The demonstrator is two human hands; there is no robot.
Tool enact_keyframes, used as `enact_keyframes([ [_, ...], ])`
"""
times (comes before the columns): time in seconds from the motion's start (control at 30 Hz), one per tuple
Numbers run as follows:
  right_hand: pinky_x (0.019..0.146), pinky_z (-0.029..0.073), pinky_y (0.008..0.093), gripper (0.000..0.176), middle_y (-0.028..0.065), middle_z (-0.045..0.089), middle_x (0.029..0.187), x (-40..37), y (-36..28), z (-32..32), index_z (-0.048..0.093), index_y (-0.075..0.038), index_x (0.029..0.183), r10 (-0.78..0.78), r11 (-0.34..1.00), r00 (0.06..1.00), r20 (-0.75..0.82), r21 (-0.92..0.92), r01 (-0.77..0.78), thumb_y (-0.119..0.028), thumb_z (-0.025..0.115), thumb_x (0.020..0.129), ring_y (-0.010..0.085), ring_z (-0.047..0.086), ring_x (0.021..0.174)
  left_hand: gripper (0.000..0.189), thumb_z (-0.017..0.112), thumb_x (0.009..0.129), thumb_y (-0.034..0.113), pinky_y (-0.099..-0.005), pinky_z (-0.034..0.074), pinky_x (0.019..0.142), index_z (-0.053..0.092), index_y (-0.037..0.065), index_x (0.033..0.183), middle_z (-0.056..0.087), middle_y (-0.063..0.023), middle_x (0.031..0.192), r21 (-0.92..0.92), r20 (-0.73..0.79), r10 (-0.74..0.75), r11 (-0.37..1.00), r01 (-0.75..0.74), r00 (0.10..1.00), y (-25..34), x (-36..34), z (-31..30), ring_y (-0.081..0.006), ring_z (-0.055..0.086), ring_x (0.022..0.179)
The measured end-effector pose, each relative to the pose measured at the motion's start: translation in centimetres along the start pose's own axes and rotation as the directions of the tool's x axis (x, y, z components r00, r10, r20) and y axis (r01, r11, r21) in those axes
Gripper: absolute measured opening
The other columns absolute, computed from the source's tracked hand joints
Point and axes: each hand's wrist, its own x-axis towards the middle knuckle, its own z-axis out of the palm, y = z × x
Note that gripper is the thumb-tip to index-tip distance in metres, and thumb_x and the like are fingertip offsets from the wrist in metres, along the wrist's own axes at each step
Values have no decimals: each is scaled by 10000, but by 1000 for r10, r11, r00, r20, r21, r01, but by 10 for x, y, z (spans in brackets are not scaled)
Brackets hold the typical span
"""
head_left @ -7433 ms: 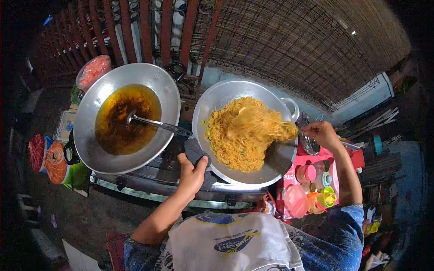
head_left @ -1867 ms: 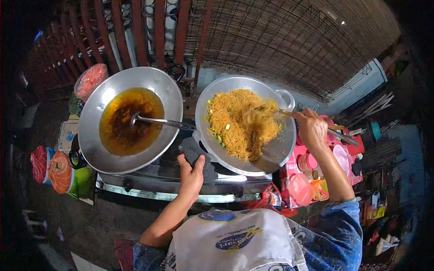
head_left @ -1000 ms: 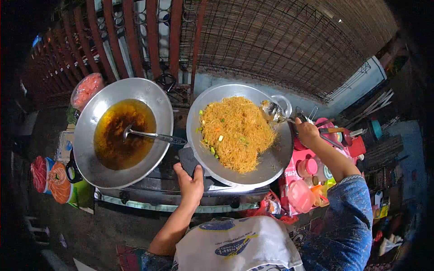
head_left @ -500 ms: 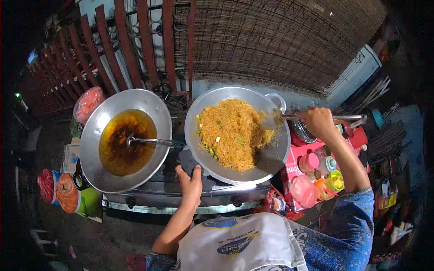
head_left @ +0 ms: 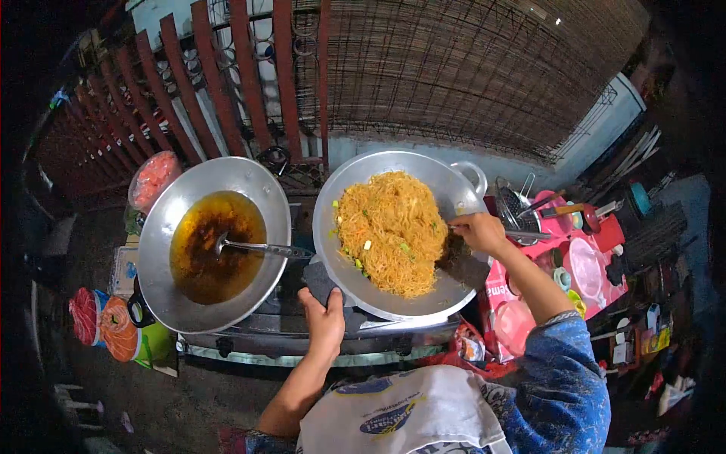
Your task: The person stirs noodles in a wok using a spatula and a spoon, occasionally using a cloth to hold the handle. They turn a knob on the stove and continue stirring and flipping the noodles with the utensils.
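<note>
The noodles (head_left: 389, 234) lay heaped in the right-hand wok (head_left: 463, 198), toward its left side, directly left of my right hand (head_left: 482, 233) and to the far right of my left hand (head_left: 325, 316). My right hand was the nearer, over the wok's right side just beside the mound, its fingers closed round the handle of a metal utensil (head_left: 531, 235). That handle ran left to right, its free end sticking out past the wok on the right and its other end pointing into the noodles; I could not see the head. The mound stretched a little longer from far to near, so the utensil met it from the side. My left hand pinched a dark cloth (head_left: 319, 281) between thumb and fingers at the wok's near left edge.
</note>
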Motion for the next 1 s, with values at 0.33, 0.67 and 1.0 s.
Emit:
enact_keyframes([
  [0.33,639,497,406,214,108,645,786,-38,-24,-88,664,-280,957,31,988,999,18,-155,-28,-317,591,759,296,620,714,490,527,846,149,-329,335,922,268,-28,1222,449,-134,1149,-21,90,-87,996,90,992,19,-3,-5,-208,428,1052],
  [0.67,523,490,373,164,82,621,710,-55,-49,-138,665,-197,842,-154,797,980,-129,-602,46,-194,553,721,262,625,628,390,577,805,149,-324,372,844,371,2,1102,502,-130,1025,-128,83,-99,986,109,992,16,0,-9,-210,484,946],
  [1.0,502,487,380,121,92,609,708,9,-4,-127,641,-144,764,-309,785,933,-184,-604,141,-173,582,662,272,620,613,374,529,832,148,-322,364,848,340,-3,1117,495,-131,1045,-85,23,-69,994,70,997,36,-11,-1,-210,475,951],
])
